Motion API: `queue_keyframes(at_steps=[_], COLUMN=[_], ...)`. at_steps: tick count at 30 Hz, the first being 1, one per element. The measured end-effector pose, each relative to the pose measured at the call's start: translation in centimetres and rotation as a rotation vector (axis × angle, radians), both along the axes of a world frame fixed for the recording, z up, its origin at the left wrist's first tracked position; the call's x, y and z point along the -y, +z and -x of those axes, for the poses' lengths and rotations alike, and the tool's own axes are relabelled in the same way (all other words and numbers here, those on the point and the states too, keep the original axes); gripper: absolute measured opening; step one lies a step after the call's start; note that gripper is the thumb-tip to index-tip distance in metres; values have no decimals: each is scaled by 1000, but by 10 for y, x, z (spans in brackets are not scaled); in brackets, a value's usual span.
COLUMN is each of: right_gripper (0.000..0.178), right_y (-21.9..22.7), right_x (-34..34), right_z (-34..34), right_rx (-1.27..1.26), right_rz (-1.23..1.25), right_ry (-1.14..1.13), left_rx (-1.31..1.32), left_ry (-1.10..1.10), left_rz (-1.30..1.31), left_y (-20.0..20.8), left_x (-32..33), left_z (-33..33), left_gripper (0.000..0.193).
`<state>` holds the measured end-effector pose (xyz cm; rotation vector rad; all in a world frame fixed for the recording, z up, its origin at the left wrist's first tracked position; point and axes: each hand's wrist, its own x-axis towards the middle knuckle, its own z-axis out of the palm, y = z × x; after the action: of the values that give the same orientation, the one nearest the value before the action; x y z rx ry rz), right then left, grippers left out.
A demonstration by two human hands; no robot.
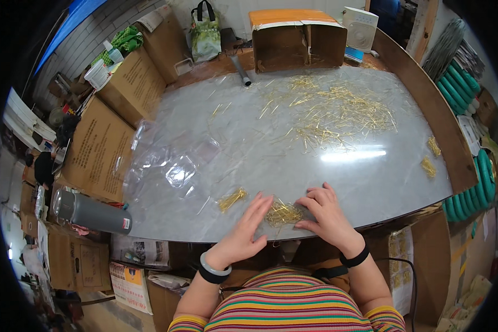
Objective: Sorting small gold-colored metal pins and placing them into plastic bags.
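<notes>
A small heap of thin gold wire pieces [284, 214] lies near the table's front edge, between my two hands. My left hand [244, 228] borders the heap on its left, fingers stretched out and thumb apart. On the right side my right hand [327, 214] has its fingers spread and bent a little, with thumb and fingertips at the heap's edge. Neither hand visibly grips anything. Just left of my left hand rests a gathered bundle of gold wires [232, 200]. Farther back, many loose gold wires [343, 113] are scattered across the grey tabletop [260, 166].
Clear plastic packaging [174, 166] covers the table's left part. A grey flask [94, 213] lies at the left edge by cardboard boxes [99, 146]. Two small wire bundles [428, 166] sit near the cardboard border [437, 105] at right. An open carton [299, 47] stands at the back.
</notes>
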<state>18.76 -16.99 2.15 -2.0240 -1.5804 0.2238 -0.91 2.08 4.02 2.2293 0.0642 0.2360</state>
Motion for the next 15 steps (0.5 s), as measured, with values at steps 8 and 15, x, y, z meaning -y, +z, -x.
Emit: queue_keyframes(at_steps=[8,15], right_gripper=[55,55], right_y=[8,-9], right_x=[-15,-17], right_z=[15,12], right_rx=[74,-202], right_rz=[-123,-205], right_ry=[144,85], left_rx=[-49,87], left_ry=[-51,119], left_rz=[-234,-330], left_y=[-1,-25], left_x=[5,29], left_z=[-13,-40], left_gripper=[82,60])
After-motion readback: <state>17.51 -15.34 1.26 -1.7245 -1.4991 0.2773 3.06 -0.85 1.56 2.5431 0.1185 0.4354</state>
